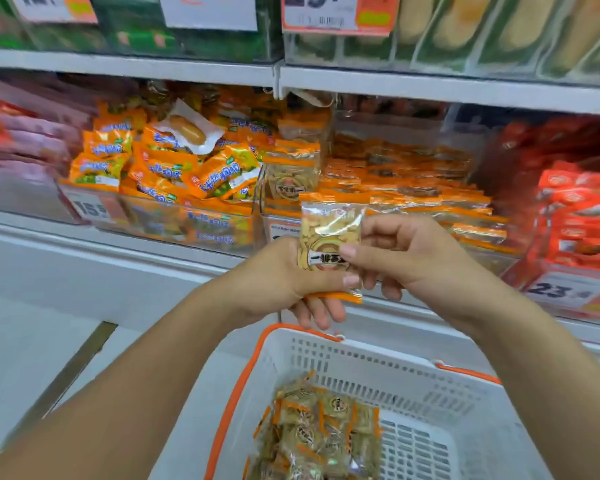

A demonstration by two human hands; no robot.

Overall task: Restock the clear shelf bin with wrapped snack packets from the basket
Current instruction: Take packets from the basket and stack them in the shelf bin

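**Orange-edged snack packet held up in two hands**

Clear plastic with orange ends, the snack packet (329,242) stands upright in the middle of the view, held by both hands. The left hand (291,285) is behind and under it, with the thumb pressing on the lower front and the fingers curled at the back. The right hand (406,258) comes in from 3 o'clock and pinches the packet's right side with thumb and fingers. You can see little yellow crackers through the wrapper (and a round label with dark writing on it).

At 12 o'clock from the hands, just past the packet, is the clear shelf bin (274,223). It already has many of the same packets lying flat in rows, and one standing packet (291,174) at its left end. At 10 o'clock is another bin full of orange and green bags (201,174), with one white wrapped bun (187,131) on top. At 2 o'clock there are red packets (579,209) in a pile. White and orange price tags (94,206) hang on the shelf fronts.

At 6 o'clock, right below the hands, is the white basket (378,368) with orange handles. More wrapped snack packets (316,431) lie in a heap in its near left part.
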